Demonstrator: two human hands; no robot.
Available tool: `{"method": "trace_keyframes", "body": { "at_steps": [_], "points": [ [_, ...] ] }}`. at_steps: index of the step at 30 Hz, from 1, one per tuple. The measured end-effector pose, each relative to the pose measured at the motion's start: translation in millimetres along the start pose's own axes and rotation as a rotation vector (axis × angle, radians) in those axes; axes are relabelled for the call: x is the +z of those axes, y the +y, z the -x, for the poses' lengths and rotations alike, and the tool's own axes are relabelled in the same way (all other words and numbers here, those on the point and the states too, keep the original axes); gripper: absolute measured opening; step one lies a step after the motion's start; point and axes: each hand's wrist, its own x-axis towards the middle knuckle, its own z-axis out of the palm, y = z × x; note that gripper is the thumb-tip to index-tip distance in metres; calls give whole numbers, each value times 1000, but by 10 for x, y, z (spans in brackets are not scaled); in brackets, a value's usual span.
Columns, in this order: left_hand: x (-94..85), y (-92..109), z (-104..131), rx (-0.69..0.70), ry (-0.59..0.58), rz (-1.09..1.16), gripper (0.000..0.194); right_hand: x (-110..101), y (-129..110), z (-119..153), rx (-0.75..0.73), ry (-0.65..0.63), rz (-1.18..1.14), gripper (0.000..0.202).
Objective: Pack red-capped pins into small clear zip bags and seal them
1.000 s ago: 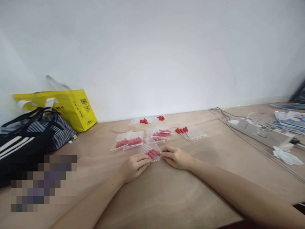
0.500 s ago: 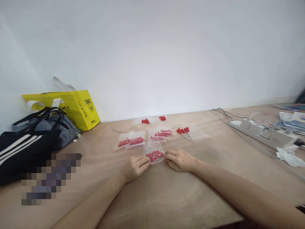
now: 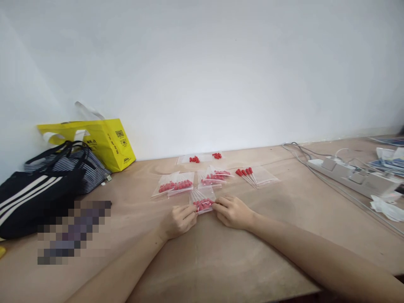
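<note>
Left hand (image 3: 179,220): pinches near-left edge of the clear bag (image 3: 203,199).
Right hand (image 3: 232,211): pinches its right edge.
Contents: red-tipped sticks.
Counter (image 3: 221,261): under both hands.

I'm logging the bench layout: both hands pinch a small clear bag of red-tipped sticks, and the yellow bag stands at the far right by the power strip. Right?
Not quite. In the head view the yellow bag stands at the far left by the wall; the power strip is at the right. Both hands, left hand and right hand, do pinch the small bag.
</note>
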Motion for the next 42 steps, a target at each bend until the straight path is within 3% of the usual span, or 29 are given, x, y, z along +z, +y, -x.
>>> {"method": "trace_keyframes", "body": {
  "at_steps": [4, 16, 24, 32, 42],
  "points": [
    [-45, 1, -1, -35, 0, -18, 22, 34, 35, 22, 51, -2, -13, 21],
    [-113, -7, 4, -66, -41, -31, 23, 60, 179, 18, -175, 88, 113, 28],
    [-133, -15, 69, -139, -31, -24, 22, 66, 230, 21, -220, 158, 84, 24],
    [-144, -49, 136, -61, -39, -15, 28, 49, 283, -15, -313, 96, 74, 26],
    [-119, -84, 136, -52, -65, 7, 25, 66, 271, -38, -294, 68, 73, 26]
  ]
}}
